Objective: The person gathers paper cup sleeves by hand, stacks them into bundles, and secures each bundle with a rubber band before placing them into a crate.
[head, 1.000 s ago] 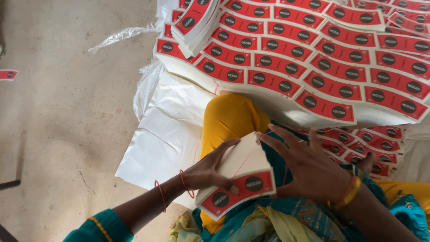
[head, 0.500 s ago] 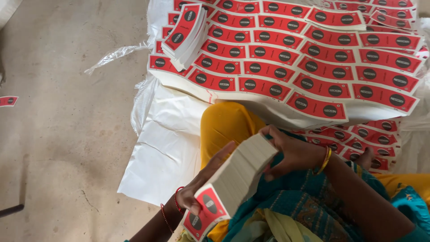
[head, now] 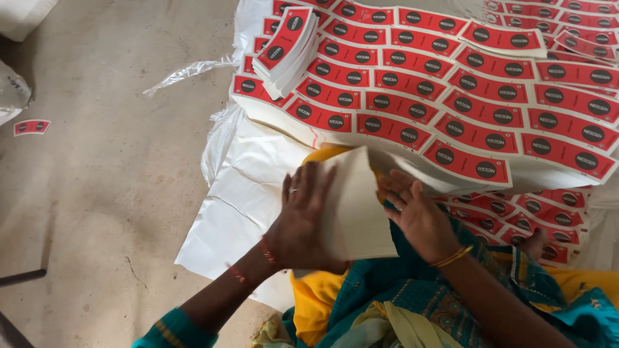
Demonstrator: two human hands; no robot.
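Both hands hold a thick stack of curved paper blanks (head: 353, 206) upright between them over the lap: the left hand (head: 303, 222) lies flat against its white near face with fingers spread, and the right hand (head: 416, 216) presses in from the other side, fingers curled at its edge. Just beyond the fingertips, the front edge of a wide bed of red printed blanks (head: 464, 116) runs across in overlapping rows, so there is little room to move forward or to the right, where more red blanks (head: 516, 216) lie close beside the right wrist. A smaller tilted pile of red blanks (head: 287, 48) rests on that bed, well ahead of the left hand. Under and to the left of the left hand a white plastic sheet (head: 238, 206) spreads out, ending at bare concrete floor (head: 109, 193), the open side. Half a second ago the stack lay slanted with a red face showing low by the left hand; now it stands turned, white face up.
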